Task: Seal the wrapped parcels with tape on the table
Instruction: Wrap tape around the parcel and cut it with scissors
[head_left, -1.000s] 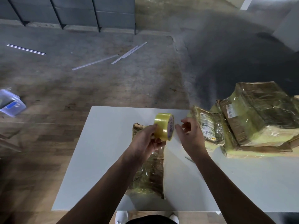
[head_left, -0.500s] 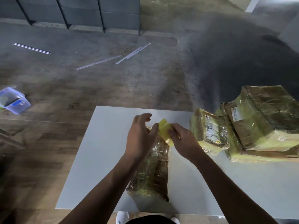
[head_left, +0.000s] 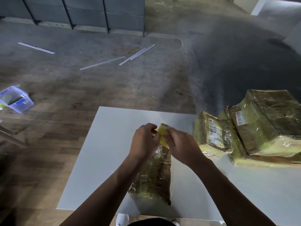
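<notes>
A long wrapped parcel (head_left: 154,175) in brown paper and shiny film lies lengthwise on the white table (head_left: 105,152), straight in front of me. Over its far end both hands meet on a yellow tape roll (head_left: 163,133). My left hand (head_left: 144,141) pinches at the roll's left side. My right hand (head_left: 182,145) grips the roll from the right, fingers curled over it. Most of the roll is hidden between the hands.
Two more wrapped parcels lie at the table's right: a small labelled one (head_left: 213,136) and a big bulky one (head_left: 267,123). On the floor are a clear plastic box (head_left: 15,99) at the left and thin white strips (head_left: 123,58) farther off.
The roll, held up in my left hand a second ago, has come down to the parcel's far end. My right hand has closed on it, and both hands now press together.
</notes>
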`<state>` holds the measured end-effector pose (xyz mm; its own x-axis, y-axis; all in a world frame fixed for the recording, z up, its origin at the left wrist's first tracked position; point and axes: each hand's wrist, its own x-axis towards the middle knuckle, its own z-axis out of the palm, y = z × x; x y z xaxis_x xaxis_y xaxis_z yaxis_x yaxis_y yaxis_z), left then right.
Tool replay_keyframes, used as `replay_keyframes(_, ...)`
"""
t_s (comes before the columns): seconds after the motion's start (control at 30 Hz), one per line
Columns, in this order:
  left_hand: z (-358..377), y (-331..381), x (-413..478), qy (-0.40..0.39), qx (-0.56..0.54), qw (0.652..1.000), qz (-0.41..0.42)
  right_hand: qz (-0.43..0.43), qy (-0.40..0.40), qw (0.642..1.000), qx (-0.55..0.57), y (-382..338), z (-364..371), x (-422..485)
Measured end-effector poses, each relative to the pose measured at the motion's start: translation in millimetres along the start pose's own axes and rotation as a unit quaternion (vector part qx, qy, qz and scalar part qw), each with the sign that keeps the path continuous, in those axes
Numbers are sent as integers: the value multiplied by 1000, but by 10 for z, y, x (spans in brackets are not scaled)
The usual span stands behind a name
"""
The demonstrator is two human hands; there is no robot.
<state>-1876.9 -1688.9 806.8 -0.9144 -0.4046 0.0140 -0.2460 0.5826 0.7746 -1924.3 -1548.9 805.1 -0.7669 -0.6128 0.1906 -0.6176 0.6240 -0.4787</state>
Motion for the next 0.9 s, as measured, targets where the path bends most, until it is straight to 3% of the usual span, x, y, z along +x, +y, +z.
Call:
replay_keyframes(0.27, -16, -25, 64, -43, -47, 998, -1, -14, -16, 1000, 9, 44, -60, -56)
replay_keyframes(0.47, 50, 111, 63, -113, 15, 993, -7, 21, -25, 999, 9, 69, -116, -94)
replay_keyframes(0.63, 90, 187, 32, -109, 31, 994, 4, 26, -33, 999, -25, 59, -125, -90)
replay_keyframes(0.77, 102, 193, -32, -110, 6, 994, 7, 32, -50, 997, -43, 48, -126, -72)
replay_keyframes(0.9, 18, 153, 30, -166, -72, 983, -30, 20, -67, 997, -24, 73, -181, -79)
